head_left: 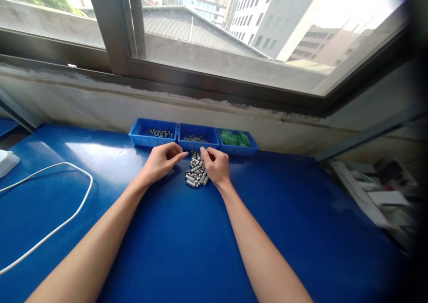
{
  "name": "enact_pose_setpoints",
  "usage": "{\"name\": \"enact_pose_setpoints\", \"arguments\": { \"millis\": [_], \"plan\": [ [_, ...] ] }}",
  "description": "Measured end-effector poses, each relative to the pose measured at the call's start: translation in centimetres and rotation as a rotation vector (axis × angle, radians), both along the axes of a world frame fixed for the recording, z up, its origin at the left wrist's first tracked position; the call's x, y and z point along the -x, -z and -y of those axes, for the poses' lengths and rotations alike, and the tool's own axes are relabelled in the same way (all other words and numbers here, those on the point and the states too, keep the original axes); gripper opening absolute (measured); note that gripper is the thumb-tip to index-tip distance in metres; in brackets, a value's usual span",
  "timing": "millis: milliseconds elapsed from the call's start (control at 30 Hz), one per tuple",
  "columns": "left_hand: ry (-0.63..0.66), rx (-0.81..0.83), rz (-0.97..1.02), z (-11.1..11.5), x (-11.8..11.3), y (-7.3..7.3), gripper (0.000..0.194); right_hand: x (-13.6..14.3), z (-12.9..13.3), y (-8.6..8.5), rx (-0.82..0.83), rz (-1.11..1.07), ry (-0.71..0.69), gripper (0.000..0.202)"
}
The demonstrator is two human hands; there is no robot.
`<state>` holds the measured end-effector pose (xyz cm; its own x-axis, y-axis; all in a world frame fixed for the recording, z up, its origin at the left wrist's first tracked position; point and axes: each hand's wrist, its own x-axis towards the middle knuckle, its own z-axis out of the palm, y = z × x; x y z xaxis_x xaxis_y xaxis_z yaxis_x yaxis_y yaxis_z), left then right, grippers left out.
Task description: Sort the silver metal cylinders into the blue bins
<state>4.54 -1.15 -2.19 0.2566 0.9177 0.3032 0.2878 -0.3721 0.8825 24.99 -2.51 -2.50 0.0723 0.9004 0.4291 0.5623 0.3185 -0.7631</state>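
My left hand is at the left of a pile of small metal cylinders, its thumb pointing right and its fingers curled in. Whatever it may hold is too small to make out. On the pile's right side my right hand is closed, thumb pressed to the bent index finger; anything pinched there is hidden. Just behind both hands stand three blue bins in a row. Small metal fittings lie in the left bin, grey metal pieces in the middle bin, and green plastic bags in the right bin.
The blue tabletop reaches back to the wall under a window. A white cable loops across its left side, near a white object. Blurred papers and boxes are at the right.
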Motion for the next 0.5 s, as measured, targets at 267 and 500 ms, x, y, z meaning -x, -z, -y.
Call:
{"name": "enact_pose_setpoints", "arguments": {
  "millis": [267,500],
  "plan": [
    [-0.019,0.210,0.335,-0.39,0.25,-0.81,0.038,-0.02,-0.13,0.05,-0.013,-0.011,0.000,0.048],
    [-0.038,0.210,0.492,-0.75,0.62,-0.37,0.035,0.05,-0.27,0.17,-0.024,0.012,0.008,0.048]
  ]
}}
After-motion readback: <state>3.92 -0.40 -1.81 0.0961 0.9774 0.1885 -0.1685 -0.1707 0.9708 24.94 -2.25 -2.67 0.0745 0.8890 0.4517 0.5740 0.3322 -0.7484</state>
